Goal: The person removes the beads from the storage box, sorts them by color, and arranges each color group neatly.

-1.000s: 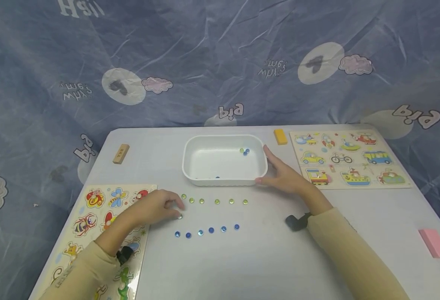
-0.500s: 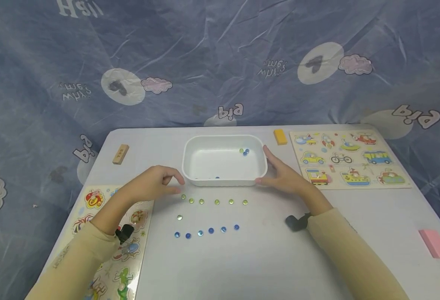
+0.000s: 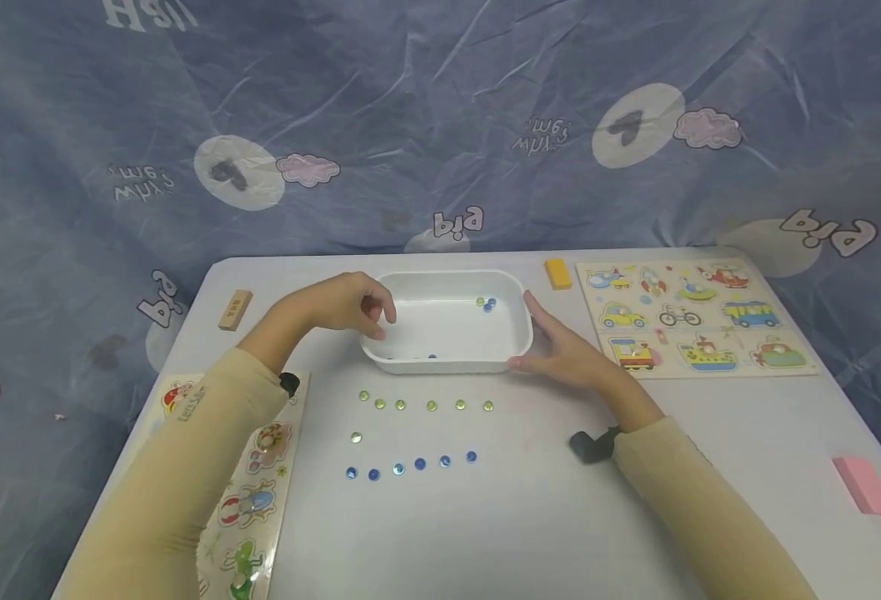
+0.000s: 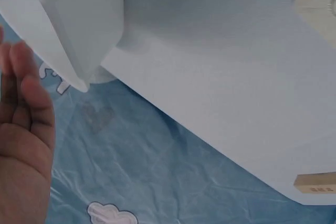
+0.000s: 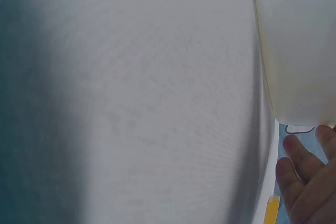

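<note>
A white plastic tray [image 3: 440, 366] stands at the middle back of the table, with a few blue and green glass gems [image 3: 488, 307] in it. My left hand [image 3: 346, 304] is over the tray's left end, fingers loosely bent, thumb apart from the index finger, nothing visible between them. My right hand [image 3: 563, 350] holds the tray's right end, thumb at the front corner and a finger farther back along the side. In front of the tray lie a row of green gems [image 3: 431, 406], a single pale gem [image 3: 356, 437] and a row of blue gems [image 3: 420, 463].
An insect puzzle board [image 3: 248, 500] lies under the left forearm. At the back right is a vehicle puzzle board [image 3: 688, 317], beside a yellow block [image 3: 558, 273]. A wooden block [image 3: 235, 310] is at the back left, a pink block [image 3: 865, 485] at the right edge.
My left hand has moved away from beside the pale gem, past the green row and up over the tray's left end. The pale gem stays on the table. My right hand remains on the tray.
</note>
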A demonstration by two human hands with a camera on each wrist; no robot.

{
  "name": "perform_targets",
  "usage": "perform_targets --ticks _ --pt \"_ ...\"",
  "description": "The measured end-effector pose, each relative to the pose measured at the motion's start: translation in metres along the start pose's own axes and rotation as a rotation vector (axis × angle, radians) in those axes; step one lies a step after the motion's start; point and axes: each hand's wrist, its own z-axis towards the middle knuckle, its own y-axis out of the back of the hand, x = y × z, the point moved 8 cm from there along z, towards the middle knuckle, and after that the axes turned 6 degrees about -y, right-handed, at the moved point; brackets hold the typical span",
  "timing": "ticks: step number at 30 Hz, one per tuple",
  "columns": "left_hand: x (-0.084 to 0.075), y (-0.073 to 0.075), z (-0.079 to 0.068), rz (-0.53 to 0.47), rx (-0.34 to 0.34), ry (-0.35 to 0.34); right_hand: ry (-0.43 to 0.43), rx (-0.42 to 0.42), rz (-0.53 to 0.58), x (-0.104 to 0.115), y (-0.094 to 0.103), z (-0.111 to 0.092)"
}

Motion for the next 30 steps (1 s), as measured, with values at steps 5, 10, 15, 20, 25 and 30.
perform_targets --ticks 5,10,15,20,25,30 --pt "0.005 -0.013 0.020 -0.005 0.115 0.024 -0.001 -0.016 -0.009 -0.021 -0.004 0.013" --pt "0.005 -0.027 0.031 0.013 0.178 0.066 0.009 -0.023 -0.024 -0.031 -0.004 0.018" --pt "0.006 -0.039 0.036 0.057 0.237 0.113 0.021 -0.018 -0.022 -0.030 -0.005 0.018" --pt "0.007 -0.045 0.038 0.117 0.288 0.154 0.027 -0.026 -0.009 -0.029 -0.004 0.017" --pt "0.009 -0.051 0.039 0.197 0.327 0.174 0.023 -0.028 -0.009 -0.027 -0.004 0.016" --pt "0.012 -0.055 0.040 0.252 0.336 0.201 0.005 -0.021 -0.008 -0.016 -0.003 0.010"
